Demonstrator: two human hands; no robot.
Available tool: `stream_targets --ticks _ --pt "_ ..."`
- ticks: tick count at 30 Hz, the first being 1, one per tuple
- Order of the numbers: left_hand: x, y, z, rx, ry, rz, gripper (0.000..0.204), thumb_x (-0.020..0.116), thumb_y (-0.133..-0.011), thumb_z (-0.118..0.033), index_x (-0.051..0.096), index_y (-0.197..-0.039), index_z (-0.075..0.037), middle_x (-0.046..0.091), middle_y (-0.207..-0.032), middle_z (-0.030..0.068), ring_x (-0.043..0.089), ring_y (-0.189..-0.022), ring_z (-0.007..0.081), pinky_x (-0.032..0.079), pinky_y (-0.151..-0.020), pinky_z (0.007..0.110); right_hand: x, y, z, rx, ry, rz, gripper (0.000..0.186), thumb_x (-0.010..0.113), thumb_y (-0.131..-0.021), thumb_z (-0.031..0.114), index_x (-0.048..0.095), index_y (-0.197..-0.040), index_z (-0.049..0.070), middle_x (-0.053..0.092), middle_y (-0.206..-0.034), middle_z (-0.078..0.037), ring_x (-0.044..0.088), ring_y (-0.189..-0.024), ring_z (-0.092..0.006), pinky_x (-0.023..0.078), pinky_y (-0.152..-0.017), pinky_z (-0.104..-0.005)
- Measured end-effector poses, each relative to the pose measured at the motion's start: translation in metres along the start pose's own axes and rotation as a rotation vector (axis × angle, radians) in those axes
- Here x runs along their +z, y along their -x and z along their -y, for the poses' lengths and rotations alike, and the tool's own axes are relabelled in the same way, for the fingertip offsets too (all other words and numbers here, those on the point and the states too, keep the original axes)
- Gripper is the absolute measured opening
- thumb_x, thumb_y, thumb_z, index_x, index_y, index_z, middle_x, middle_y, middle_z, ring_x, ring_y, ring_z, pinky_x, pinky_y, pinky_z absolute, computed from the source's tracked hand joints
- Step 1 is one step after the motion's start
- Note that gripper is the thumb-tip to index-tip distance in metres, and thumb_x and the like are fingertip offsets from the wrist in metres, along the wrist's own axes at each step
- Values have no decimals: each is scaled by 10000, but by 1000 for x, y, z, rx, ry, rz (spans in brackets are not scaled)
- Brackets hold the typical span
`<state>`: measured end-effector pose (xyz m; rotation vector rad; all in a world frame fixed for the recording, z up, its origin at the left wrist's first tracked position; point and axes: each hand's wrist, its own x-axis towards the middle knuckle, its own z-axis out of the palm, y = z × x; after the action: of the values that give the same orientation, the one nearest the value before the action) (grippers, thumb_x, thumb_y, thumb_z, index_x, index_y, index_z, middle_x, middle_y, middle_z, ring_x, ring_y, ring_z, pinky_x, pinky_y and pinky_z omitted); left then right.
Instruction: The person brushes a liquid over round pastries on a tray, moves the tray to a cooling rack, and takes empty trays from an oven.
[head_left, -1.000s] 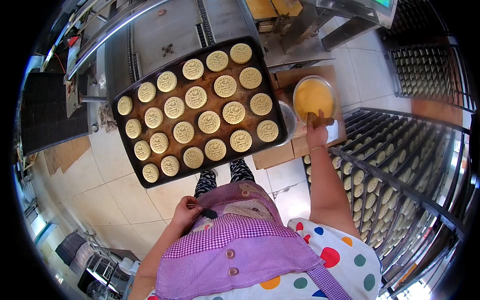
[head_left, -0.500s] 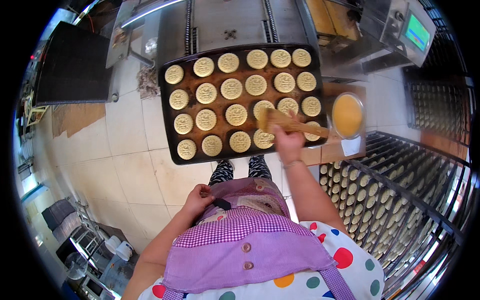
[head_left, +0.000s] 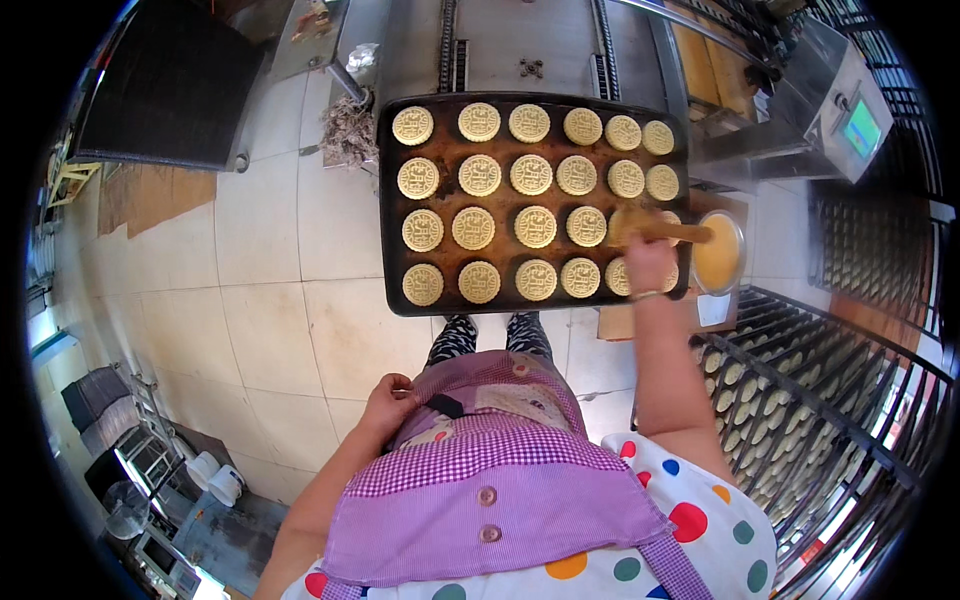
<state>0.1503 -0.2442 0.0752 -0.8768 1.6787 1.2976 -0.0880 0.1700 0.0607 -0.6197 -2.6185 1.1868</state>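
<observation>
Baking tray with stamped cakes, seen from above. The dark, rectangular tray serves as the landmark. On it, pale round cakes with scalloped edges and raised patterns lie in four rows; a few near its right end are partly covered. The right hand, above the tray's near right part, has its fingers wrapped around a wooden brush. The handle points past the tray's right edge; the bristle end, blurred, lies over the cakes, and contact with them cannot be judged. Just beside the tray's right edge stands a round bowl of orange-yellow liquid. The left hand, on the near side of the tray and apart from it, rests with curled fingers at a purple apron; whether it pinches the cloth cannot be told. A metal machine extends beyond the tray's far edge. To the tray's near right, a dark rack bears many more cakes.
</observation>
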Motion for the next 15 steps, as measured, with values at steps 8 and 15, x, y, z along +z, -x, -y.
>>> stream_targets --ticks 8,15 --pt "-9 -3 -7 38 3 8 392 708 -761 -79 512 -1091 -1 605 -1045 129 617 -915 226 520 -788 313 141 102 103 97 -272 367 363 626 -769 228 615 -1032 -23 669 -911 -202 641 -900 -335 490 -803 -394" --pt "-14 -5 6 32 35 -15 389 716 -758 -81 515 -1081 -1 608 -997 110 616 -899 212 515 -784 311 16 1 2 206 155 -11 392 644 -764 326 645 -893 -45 672 -812 -210 665 -790 -354 526 -681 -428"
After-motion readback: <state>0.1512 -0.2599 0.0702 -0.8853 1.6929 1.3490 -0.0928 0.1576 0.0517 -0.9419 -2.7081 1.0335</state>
